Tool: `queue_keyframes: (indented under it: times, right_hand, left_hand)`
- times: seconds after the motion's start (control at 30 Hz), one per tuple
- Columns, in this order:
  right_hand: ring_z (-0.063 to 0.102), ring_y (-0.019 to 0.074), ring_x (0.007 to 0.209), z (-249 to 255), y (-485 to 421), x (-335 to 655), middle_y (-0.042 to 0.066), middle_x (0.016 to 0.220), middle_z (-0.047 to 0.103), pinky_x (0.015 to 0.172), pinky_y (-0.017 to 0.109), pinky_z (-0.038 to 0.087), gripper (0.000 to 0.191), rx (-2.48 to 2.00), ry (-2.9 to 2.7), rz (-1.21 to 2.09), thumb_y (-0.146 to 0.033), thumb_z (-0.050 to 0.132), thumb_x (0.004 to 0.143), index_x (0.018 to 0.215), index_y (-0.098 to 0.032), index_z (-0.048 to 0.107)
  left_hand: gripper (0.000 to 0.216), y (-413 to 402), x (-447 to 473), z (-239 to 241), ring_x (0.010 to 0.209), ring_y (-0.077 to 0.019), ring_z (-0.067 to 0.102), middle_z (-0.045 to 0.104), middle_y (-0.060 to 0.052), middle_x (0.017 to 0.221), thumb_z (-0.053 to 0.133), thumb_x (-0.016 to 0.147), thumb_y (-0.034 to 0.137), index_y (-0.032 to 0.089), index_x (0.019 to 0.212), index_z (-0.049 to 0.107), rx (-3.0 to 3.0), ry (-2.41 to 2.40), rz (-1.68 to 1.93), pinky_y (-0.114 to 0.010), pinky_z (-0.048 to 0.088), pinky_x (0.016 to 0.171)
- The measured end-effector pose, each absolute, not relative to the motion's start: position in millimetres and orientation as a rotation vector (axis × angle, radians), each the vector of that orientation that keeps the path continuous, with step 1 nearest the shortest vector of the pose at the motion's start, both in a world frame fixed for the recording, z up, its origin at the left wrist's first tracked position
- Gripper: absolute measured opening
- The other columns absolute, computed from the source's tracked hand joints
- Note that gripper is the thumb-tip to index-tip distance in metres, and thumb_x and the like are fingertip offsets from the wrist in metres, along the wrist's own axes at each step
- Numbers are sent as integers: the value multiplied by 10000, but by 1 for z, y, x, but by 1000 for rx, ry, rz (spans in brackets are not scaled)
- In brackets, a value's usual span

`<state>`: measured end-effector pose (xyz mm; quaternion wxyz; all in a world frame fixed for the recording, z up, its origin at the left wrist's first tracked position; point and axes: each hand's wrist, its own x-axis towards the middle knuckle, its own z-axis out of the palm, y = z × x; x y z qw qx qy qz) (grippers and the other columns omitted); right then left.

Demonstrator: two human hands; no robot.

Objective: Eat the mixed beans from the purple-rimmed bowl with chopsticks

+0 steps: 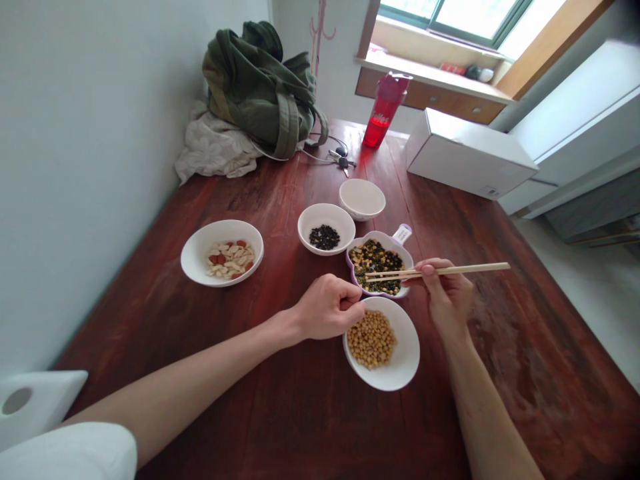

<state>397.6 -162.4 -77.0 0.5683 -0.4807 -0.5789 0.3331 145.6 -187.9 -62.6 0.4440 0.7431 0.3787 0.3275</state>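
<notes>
My right hand (447,293) is closed round a pair of wooden chopsticks (475,269), whose tips reach left over a purple dish of mixed beans (403,248). My left hand (327,308) is curled into a loose fist, resting against the left rim of a white bowl of yellow soybeans (406,363). Behind the purple dish stand a white bowl with black beans (309,223) and an empty white bowl (362,198). A white bowl of peanuts (200,253) lies further left.
The dark red wooden table (280,413) runs along a white wall on the left. At its far end lie a green bag (260,87) on pale cloth, keys (343,160), a red bottle (383,110) and a white box (465,153). A white object (35,400) sits at near left.
</notes>
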Motion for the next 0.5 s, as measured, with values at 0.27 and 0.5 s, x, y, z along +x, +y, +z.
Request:
queue_keyframes:
  times: [0.27, 0.5]
  right_hand:
    - [766, 207, 674, -81, -162, 398, 29, 832, 751, 596, 308, 632, 172, -1132, -1399, 750, -378, 727, 958, 923, -212, 758]
    - [750, 196, 682, -73, -166, 395, 27, 858, 728, 584, 304, 624, 146, -1078, -1446, 754, -351, 711, 967, 926, -220, 759]
  left_hand:
    - [412, -188, 145, -64, 516, -58, 228, 241, 71, 529, 566, 849, 216, 184, 571, 264, 1849, 935, 821, -245, 172, 512]
    - [412, -188, 145, -65, 513, -58, 229, 242, 70, 529, 569, 848, 215, 184, 573, 264, 1847, 936, 823, -245, 169, 508]
